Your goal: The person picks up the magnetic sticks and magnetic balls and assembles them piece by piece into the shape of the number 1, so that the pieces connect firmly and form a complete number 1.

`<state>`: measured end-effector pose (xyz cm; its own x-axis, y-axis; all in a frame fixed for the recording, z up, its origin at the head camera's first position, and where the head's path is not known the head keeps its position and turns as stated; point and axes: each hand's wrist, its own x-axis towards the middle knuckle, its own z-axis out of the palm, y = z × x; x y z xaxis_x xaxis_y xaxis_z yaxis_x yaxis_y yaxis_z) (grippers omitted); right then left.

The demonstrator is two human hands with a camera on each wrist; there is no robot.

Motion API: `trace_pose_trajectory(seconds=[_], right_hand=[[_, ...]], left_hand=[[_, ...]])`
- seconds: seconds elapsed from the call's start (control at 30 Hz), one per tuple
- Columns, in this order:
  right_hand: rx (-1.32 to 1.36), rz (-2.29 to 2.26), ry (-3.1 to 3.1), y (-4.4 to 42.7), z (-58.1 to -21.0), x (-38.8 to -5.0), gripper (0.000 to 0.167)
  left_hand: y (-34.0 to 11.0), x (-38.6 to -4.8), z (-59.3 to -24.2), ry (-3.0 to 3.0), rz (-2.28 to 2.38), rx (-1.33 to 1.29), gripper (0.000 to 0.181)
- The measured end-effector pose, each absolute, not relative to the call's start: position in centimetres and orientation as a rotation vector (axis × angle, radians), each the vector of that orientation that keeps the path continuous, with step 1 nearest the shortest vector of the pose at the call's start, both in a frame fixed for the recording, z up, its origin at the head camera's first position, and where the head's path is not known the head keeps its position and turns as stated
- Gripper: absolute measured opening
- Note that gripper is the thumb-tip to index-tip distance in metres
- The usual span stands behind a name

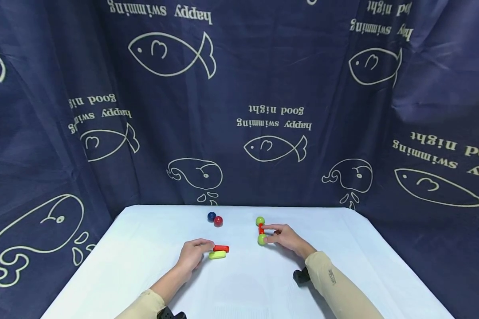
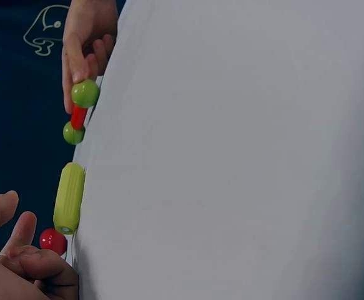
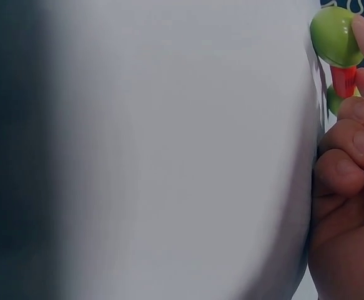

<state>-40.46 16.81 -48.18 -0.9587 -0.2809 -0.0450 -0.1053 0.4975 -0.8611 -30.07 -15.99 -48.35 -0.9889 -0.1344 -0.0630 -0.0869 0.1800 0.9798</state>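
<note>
Two green balls joined by a red rod form a dumbbell-like piece (image 1: 261, 229) right of the table's middle. My right hand (image 1: 289, 239) holds it, the thumb against the nearer green ball (image 3: 336, 36) and a finger along the red rod (image 3: 344, 81). My left hand (image 1: 192, 256) is beside a loose red rod (image 1: 221, 249), fingertips at its left end; contact is unclear. A yellow-green rod (image 1: 217, 255) lies just in front of that one. In the left wrist view, the left thumb and fingers stand apart with nothing seen between them, near the yellow-green rod (image 2: 69, 199).
A dark blue ball (image 1: 211, 216) and a red ball (image 1: 218, 221) sit together toward the back of the white table (image 1: 239, 283). Behind the table hangs a navy curtain (image 1: 239, 79) with fish and whale drawings.
</note>
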Motion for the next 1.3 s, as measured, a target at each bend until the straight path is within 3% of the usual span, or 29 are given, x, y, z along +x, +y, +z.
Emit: trace_pose_trajectory(seconds=[1.3], right_hand=[[-0.379,-1.406,2.56,16.92,-47.84,-40.28,0.054]], left_hand=[[-15.67,-30.32,-48.68,-2.623,-1.671,0.149,0.015]])
